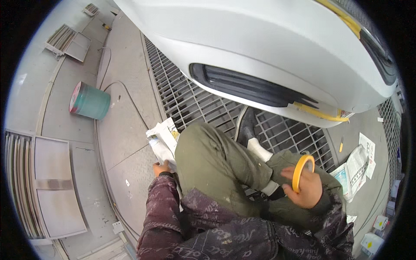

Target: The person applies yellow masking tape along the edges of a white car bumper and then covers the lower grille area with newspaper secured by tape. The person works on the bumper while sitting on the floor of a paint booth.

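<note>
My right hand (pixel 307 190) is closed around a roll of yellow masking tape (pixel 298 173), held above my right leg, with fingers through its ring. At my left knee, my left hand (pixel 161 168) grips crumpled newspaper (pixel 163 141); part of the paper is hidden behind my leg. In front of me rises a white car bumper (pixel 268 39) with a black recessed insert (pixel 247 85). Strips of yellow tape (pixel 323 114) run along the insert's right end and the bumper's lower edge. More yellow tape shows at the top right, near the dark headlight area.
Metal floor grating (pixel 186 97) lies under the bumper and my shoe (pixel 247 125). To the left stands a green bucket (pixel 93 102), a dark hose (pixel 130 97) trailing past it. Newspaper sheets (pixel 357 169) and a small yellow tool (pixel 341 144) lie at right. Framed panels (pixel 58 182) line the wall.
</note>
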`<state>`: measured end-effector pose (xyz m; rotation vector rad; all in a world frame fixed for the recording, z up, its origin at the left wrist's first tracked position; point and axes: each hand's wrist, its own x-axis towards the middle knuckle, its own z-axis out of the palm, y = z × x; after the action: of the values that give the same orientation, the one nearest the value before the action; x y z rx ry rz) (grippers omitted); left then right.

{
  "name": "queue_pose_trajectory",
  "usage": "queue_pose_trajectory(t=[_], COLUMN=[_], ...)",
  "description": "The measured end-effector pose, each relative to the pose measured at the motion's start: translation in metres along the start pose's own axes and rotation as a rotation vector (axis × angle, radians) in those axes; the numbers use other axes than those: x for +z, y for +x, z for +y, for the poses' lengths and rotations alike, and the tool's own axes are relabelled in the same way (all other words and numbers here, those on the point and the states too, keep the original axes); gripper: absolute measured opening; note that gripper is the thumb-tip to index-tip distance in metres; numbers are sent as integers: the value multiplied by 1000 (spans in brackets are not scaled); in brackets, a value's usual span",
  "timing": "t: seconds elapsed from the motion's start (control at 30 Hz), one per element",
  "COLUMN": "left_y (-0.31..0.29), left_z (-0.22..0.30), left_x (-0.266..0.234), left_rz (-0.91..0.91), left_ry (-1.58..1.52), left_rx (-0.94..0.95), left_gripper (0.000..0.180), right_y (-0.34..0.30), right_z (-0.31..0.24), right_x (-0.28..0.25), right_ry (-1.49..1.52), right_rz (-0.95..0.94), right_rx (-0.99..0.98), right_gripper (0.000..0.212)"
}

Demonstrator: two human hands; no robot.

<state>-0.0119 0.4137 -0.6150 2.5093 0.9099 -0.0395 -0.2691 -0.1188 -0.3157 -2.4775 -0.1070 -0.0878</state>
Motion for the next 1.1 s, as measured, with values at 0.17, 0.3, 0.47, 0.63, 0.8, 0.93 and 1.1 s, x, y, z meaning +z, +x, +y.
queue_pose_trajectory(t=[0.17, 0.3, 0.47, 0.63, 0.8, 0.93, 1.1], left_y=[26, -34, -46, -50, -69, -82, -118], left_z=[5, 69, 97, 115, 176, 207, 245], left_x=[-44, -152, -258, -278, -243, -263, -294], left_rz=[-149, -290, -752, -941, -690, -372, -1], left_ry=[-605, -939, -1450, -1408, -556, -423, -222], left_rx=[80, 358, 480, 298, 889, 1298, 1550], left_gripper=[33, 23, 57, 72, 37, 27, 30], right_y=[-46, -47, 18, 90, 143, 122, 115], right_z=[21, 21, -34, -98, -83, -67, -60], right_x=[14, 25, 61, 83, 117, 110, 106], right_ry=[130, 321, 626, 821, 1289, 1196, 1115], right_rz=[28, 122, 200, 52, 137, 84, -5], right_rx=[203, 476, 405, 131, 52, 306, 196], right_gripper=[27, 17, 15, 47, 82, 74, 55])
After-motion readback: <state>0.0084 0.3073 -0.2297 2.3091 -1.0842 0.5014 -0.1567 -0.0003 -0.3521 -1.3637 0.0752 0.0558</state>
